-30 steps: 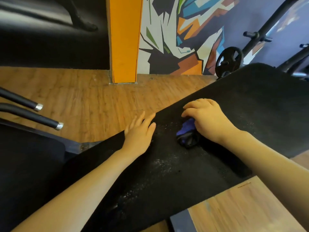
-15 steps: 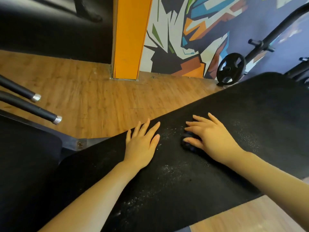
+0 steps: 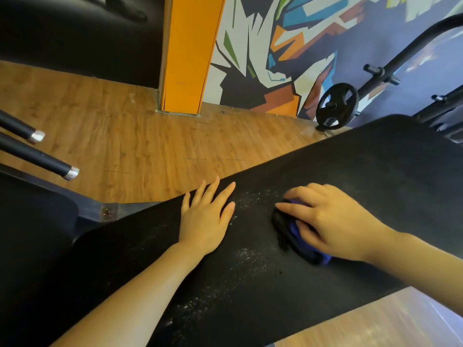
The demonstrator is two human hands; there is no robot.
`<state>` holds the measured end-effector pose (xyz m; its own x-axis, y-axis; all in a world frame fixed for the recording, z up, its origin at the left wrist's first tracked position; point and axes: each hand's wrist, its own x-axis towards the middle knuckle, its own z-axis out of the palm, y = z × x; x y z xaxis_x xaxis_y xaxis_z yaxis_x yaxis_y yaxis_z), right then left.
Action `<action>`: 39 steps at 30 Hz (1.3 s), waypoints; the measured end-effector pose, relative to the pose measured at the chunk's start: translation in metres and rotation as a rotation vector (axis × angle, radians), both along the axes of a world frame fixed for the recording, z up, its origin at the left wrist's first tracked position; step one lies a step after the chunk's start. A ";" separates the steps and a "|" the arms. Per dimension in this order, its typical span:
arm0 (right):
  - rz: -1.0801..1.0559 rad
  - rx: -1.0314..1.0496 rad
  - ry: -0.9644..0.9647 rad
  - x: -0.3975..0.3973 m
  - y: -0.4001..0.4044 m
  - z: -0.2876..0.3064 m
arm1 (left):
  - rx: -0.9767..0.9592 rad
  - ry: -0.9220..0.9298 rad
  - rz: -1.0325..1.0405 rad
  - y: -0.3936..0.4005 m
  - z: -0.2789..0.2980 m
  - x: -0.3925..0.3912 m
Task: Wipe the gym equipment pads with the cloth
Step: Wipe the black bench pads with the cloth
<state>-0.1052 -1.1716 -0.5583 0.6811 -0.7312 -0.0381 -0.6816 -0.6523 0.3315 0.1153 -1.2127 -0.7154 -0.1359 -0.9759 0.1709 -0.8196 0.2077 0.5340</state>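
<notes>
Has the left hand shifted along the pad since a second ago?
No. The left hand stays flat at the black pad's floor-side edge, beside the same white dust patch; only the camera has moved.

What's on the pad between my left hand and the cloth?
Head view: only bare black pad dusted with white specks separates the left hand from the cloth.

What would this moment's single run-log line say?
left hand: flat on pad | right hand: pressing blue cloth on pad | white specks remain
</notes>
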 end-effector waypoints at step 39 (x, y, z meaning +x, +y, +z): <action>-0.124 -0.045 -0.093 -0.030 0.016 -0.018 | -0.034 0.024 0.013 -0.001 -0.008 -0.001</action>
<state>-0.1352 -1.1551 -0.5760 0.5848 -0.8093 0.0554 -0.7850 -0.5475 0.2899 0.1140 -1.2134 -0.7231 -0.1187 -0.9712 0.2066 -0.8095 0.2151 0.5463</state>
